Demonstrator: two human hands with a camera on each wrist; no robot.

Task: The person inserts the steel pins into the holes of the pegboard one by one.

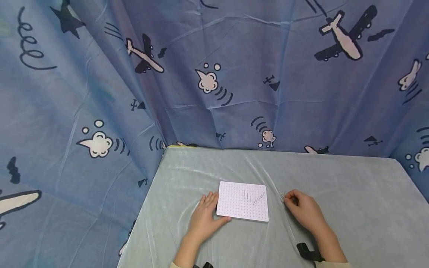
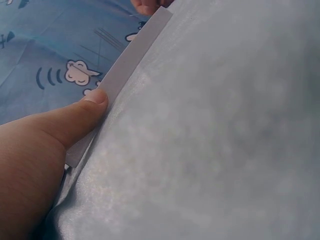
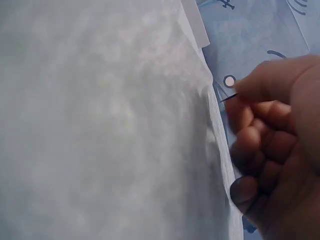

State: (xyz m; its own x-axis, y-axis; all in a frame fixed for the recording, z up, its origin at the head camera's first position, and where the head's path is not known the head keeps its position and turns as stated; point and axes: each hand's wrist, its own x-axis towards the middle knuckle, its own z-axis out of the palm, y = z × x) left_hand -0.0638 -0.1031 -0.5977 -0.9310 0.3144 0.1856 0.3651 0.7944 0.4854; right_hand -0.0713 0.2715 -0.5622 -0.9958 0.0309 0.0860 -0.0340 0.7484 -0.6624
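Observation:
A white rectangular board (image 1: 231, 203) with a grid of small dots lies on the cloth-covered table. Several thin dark strokes (image 1: 247, 196) show on its right half; whether they stand in it or lie flat I cannot tell. My left hand (image 1: 203, 220) steadies the board's near left corner, fingers straight along the left side and thumb against the front edge. In the left wrist view the thumb (image 2: 96, 97) presses the board's side (image 2: 131, 57). To the right of the board, my right hand (image 1: 306, 211) pinches a thin dark needle-like piece (image 3: 229, 97) between thumb and forefinger.
A pale grey, creased cloth (image 1: 352, 193) covers the table. Blue curtains (image 1: 234, 44) with airplane and cloud prints hang behind the table and at its left and right sides. Dark wrist-camera mounts (image 1: 306, 253) sit at both wrists.

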